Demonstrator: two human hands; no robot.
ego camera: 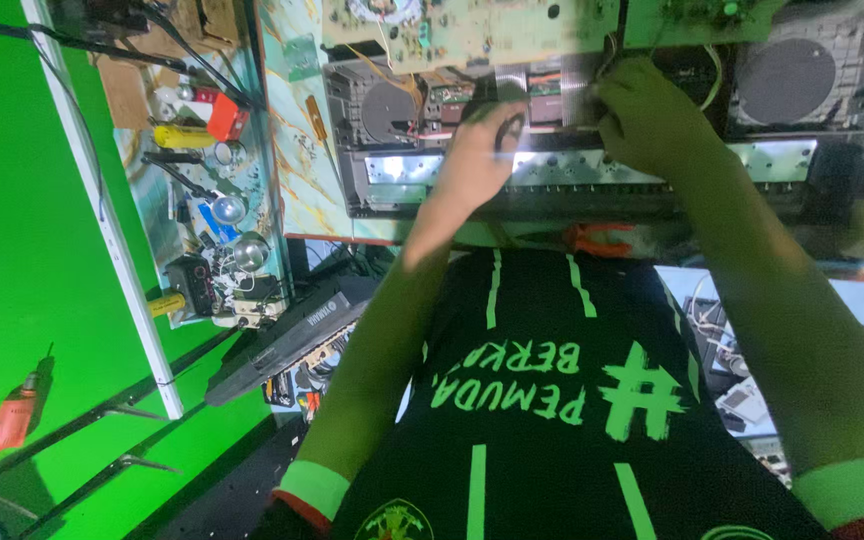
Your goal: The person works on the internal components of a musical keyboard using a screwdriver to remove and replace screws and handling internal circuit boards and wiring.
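An open black audio chassis [592,185] with a silver metal rail lies on the bench ahead of me. My left hand [482,150] rests on the rail at its middle, with thumb and fingers pinched around what looks like a thin tool; the hand hides most of it. My right hand [652,115] reaches deeper into the chassis, fingers closed on a flat grey ribbon cable [577,90]. Round grey disc mechanisms sit at the left [387,105] and right [782,80] of the chassis. My black shirt with green print fills the lower frame.
Greenish circuit boards [472,35] lie tipped up behind the chassis. A screwdriver [316,120] lies on the marbled tabletop. A cluttered shelf [202,190] holds tools and bulbs by a green wall. An orange drill [7,420] sits lower left, orange-handled pliers [597,238] at the bench edge.
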